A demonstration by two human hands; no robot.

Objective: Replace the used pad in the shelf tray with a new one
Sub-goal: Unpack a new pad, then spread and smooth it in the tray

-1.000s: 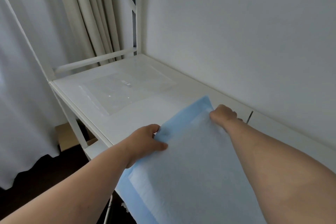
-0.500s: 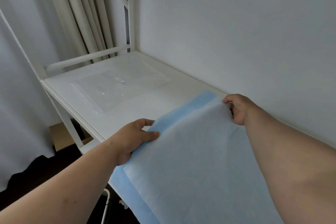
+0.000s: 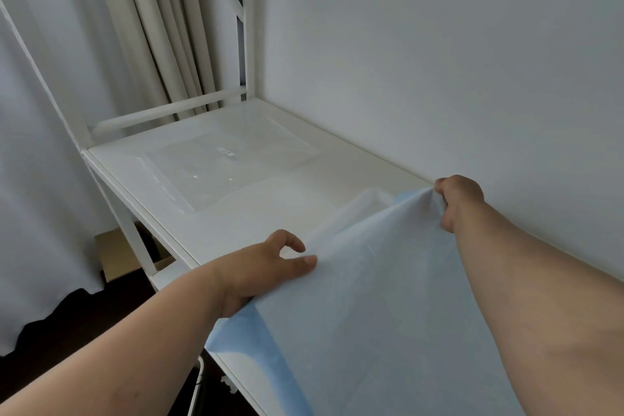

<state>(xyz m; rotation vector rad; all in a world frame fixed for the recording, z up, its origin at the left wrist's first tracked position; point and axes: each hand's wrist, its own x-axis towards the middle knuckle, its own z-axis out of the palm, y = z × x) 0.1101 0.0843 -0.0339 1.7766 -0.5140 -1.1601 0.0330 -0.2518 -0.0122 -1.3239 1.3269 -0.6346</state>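
A pad, white on top with a light blue backing, is lifted off the near end of the white shelf tray. My left hand pinches the pad's near-left corner between thumb and fingers. My right hand is closed on the far-right corner, close to the wall. A raised white rim of the tray shows just beyond the pad's lifted far edge. My forearms cover part of the pad's sides.
A clear plastic sheet lies flat on the far half of the shelf. A white wall runs along the right. Shelf posts and curtains stand behind. A cardboard box sits on the dark floor below.
Both hands have pulled the pad's far edge up and back toward me. The blue border there has folded under, and the tray's rim now shows beyond it.
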